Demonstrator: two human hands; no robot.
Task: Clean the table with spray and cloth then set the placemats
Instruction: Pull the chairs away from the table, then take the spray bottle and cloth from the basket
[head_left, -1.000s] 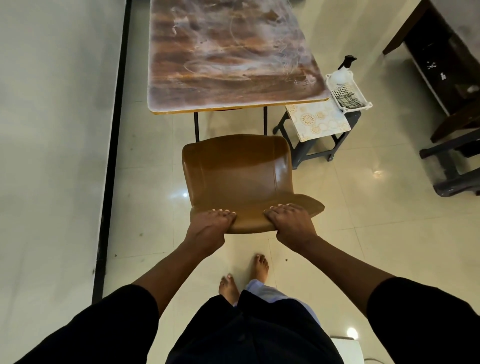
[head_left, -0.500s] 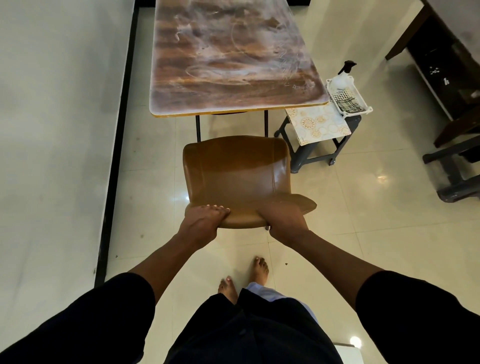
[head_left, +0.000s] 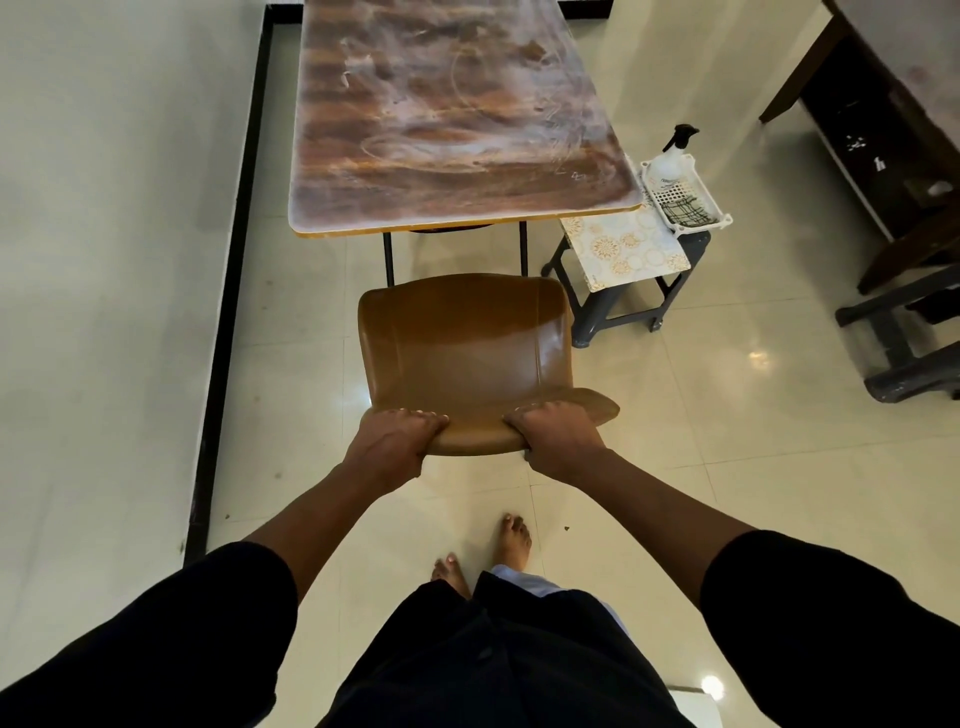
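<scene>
A brown wooden table (head_left: 457, 114) with white smears on its top stands ahead. In front of it is a brown chair (head_left: 462, 343). My left hand (head_left: 397, 441) and my right hand (head_left: 558, 434) both grip the top edge of the chair's backrest. To the table's right, a white basket (head_left: 698, 179) holds a spray bottle (head_left: 670, 158) and a checked cloth (head_left: 685, 210). Patterned placemats (head_left: 623, 244) lie beside the basket on a grey stool (head_left: 613, 306).
A white wall with a black skirting (head_left: 228, 291) runs along the left. Dark wooden furniture (head_left: 883, 130) and dark grey stools (head_left: 904, 343) stand at the right. My bare feet (head_left: 488, 556) are on the glossy tiled floor behind the chair.
The chair has moved a little forward toward the table with both hands still gripping its backrest, and the view has come closer to the table.
</scene>
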